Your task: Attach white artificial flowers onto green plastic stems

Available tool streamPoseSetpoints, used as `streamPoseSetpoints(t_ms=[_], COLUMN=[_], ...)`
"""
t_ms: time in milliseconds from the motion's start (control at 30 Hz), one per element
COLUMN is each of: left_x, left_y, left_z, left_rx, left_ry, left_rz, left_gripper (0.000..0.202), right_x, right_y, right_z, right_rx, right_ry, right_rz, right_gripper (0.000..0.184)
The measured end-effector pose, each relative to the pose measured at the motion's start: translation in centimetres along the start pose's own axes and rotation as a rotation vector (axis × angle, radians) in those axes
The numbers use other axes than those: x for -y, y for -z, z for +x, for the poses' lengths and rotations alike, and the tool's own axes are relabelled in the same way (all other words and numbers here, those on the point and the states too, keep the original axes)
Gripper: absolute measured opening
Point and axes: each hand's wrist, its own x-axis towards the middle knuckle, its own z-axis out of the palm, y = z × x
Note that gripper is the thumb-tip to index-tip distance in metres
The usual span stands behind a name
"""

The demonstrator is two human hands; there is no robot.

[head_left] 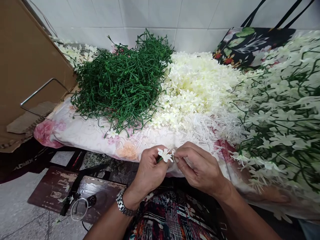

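My left hand (153, 168), with a metal watch (122, 204) at the wrist, is closed on a green stem that bears a white artificial flower (165, 155). Just right of it, my right hand (197, 166) pinches a small white blossom (173, 152) between thumb and forefinger, close to the flower. Beyond both hands lies a heap of loose cream-white petals (192, 83). Thin white stamen pieces (207, 125) are spread at its near edge. A tangled pile of green plastic stems (122, 80) sits to the left of the petals.
Finished-looking white flower sprays (282, 133) fill the right side. A floral cloth (92, 136) covers the work surface. At the back stands a black floral bag (250, 48) against the tiled wall (150, 16). A cardboard box (32, 66) is at left, above a worn wooden board (52, 190).
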Motion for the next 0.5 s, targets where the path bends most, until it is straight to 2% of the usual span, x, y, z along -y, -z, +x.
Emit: streamPoseSetpoints(t_ms=[200,500], left_x=[-0.12,-0.40], left_y=[0.56,0.66], left_z=[-0.25,-0.63], left_rx=[0.067,0.074], left_ry=[0.021,-0.120], left_rz=[0.046,0.219], left_gripper=[0.017,0.017], right_x=[-0.25,-0.13], right_y=[0.53,0.67], right_z=[0.13,0.47], right_rx=[0.005,0.029], right_ry=[-0.046,-0.107], right_rz=[0.078,0.087], right_gripper=[0.013,0.013])
